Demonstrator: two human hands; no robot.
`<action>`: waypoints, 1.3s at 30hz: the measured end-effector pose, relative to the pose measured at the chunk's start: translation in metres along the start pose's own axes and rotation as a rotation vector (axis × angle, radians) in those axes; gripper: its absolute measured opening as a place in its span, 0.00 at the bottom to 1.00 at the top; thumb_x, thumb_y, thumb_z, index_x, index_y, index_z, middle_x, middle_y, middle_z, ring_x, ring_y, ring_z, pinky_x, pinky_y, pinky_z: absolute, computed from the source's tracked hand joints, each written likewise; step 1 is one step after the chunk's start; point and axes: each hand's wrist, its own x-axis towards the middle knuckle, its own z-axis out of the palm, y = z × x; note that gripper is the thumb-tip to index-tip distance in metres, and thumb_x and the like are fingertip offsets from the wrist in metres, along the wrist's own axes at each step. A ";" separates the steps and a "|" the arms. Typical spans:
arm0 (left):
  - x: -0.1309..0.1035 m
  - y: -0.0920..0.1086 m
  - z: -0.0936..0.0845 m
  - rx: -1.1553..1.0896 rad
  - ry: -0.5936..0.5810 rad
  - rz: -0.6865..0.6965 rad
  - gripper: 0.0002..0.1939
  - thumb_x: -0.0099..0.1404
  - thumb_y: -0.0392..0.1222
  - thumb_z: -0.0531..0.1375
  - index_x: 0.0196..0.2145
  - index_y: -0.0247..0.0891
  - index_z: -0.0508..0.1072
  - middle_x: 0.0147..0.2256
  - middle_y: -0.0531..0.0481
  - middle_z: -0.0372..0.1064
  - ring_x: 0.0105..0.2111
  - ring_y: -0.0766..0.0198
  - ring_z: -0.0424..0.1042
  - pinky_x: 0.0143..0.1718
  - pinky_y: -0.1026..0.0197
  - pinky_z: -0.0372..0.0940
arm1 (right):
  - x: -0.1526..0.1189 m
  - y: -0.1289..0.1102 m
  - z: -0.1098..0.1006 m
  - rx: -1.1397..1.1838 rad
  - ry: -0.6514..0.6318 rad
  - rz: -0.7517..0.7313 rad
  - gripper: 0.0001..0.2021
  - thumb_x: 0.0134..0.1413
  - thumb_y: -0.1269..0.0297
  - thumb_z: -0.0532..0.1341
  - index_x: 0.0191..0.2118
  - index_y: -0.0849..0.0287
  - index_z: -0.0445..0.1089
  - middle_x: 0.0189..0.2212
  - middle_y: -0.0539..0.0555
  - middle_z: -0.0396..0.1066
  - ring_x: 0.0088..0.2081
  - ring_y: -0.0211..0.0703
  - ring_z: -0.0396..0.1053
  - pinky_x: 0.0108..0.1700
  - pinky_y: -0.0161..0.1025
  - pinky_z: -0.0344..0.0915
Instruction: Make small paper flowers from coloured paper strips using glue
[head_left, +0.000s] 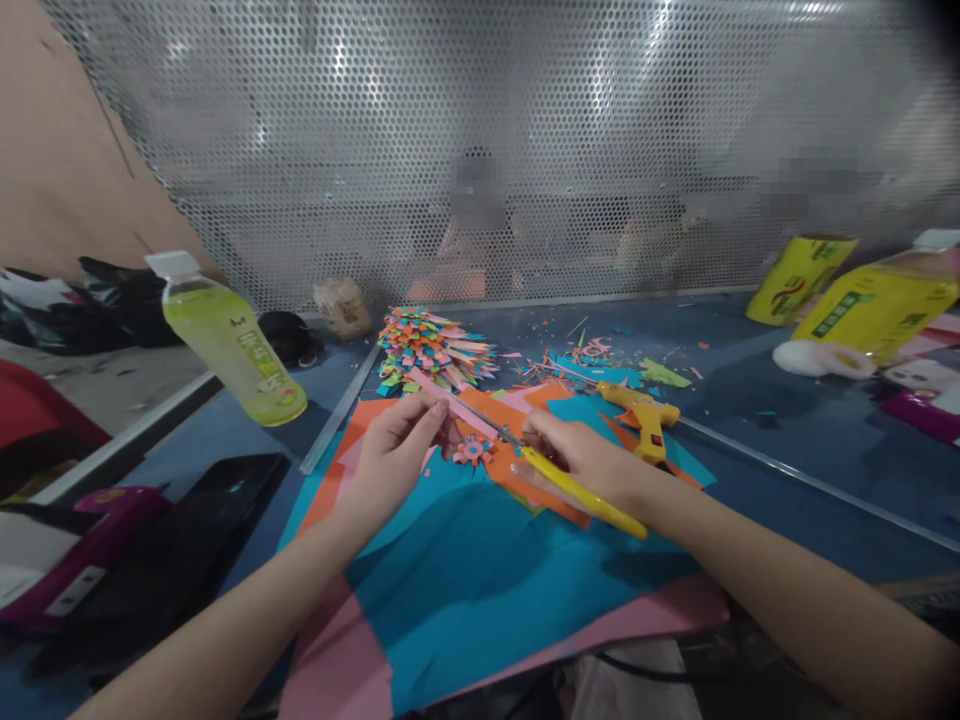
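Pinched in my left hand point(401, 440) is a pink paper strip point(474, 418), which slants toward the scissors. My right hand point(574, 455) is closed on yellow-handled scissors point(585, 497), their blades lying along the strip. Just below the blades rests a small pink and blue paper flower point(472, 450). Sheets of blue paper point(480, 580), orange paper point(547, 490) and pink paper point(337, 650) overlap under both hands. Behind my left hand stands a heap of folded, many-coloured paper strips point(427, 345). A yellow glue gun point(645, 415) lies beyond my right hand.
Paper scraps point(592, 362) litter the back of the table. A green drink bottle point(232, 345) stands left, near a purple-edged object point(97, 540). Yellow bottle point(877, 305) and yellow roll point(799, 280) are at right. A perforated metal panel point(420, 130) rises behind the table.
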 end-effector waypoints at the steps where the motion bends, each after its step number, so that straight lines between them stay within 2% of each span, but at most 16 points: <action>1: 0.000 0.000 0.000 0.000 -0.003 -0.001 0.11 0.60 0.43 0.54 0.22 0.36 0.66 0.20 0.54 0.63 0.20 0.69 0.64 0.23 0.64 0.60 | 0.000 0.000 0.000 0.000 0.000 -0.005 0.10 0.49 0.61 0.55 0.29 0.57 0.50 0.22 0.44 0.48 0.23 0.31 0.45 0.23 0.32 0.45; 11: 0.001 -0.004 -0.001 -0.011 -0.013 0.001 0.11 0.60 0.43 0.54 0.22 0.36 0.65 0.20 0.54 0.63 0.22 0.69 0.64 0.24 0.64 0.60 | 0.000 -0.001 0.000 -0.031 0.037 -0.023 0.13 0.49 0.57 0.55 0.27 0.57 0.50 0.21 0.44 0.48 0.23 0.31 0.45 0.23 0.32 0.44; 17: 0.001 -0.003 -0.001 -0.055 -0.003 -0.008 0.11 0.59 0.42 0.55 0.22 0.36 0.66 0.21 0.53 0.63 0.22 0.69 0.63 0.25 0.63 0.60 | 0.001 0.001 0.001 -0.061 0.056 -0.039 0.12 0.48 0.59 0.56 0.27 0.57 0.50 0.21 0.44 0.48 0.23 0.31 0.45 0.24 0.32 0.45; 26: 0.003 0.001 -0.001 -0.114 0.097 -0.055 0.10 0.56 0.44 0.56 0.23 0.36 0.66 0.20 0.53 0.62 0.22 0.68 0.63 0.24 0.63 0.59 | 0.001 0.002 0.000 -0.078 0.060 -0.044 0.12 0.48 0.59 0.56 0.27 0.57 0.50 0.22 0.45 0.47 0.24 0.32 0.44 0.24 0.32 0.45; 39: 0.001 0.000 0.001 -0.073 0.001 -0.016 0.12 0.59 0.44 0.54 0.22 0.37 0.64 0.19 0.55 0.64 0.20 0.69 0.64 0.23 0.64 0.60 | 0.001 0.002 0.000 -0.042 0.023 -0.020 0.10 0.50 0.58 0.55 0.29 0.57 0.52 0.22 0.44 0.49 0.23 0.32 0.46 0.23 0.32 0.45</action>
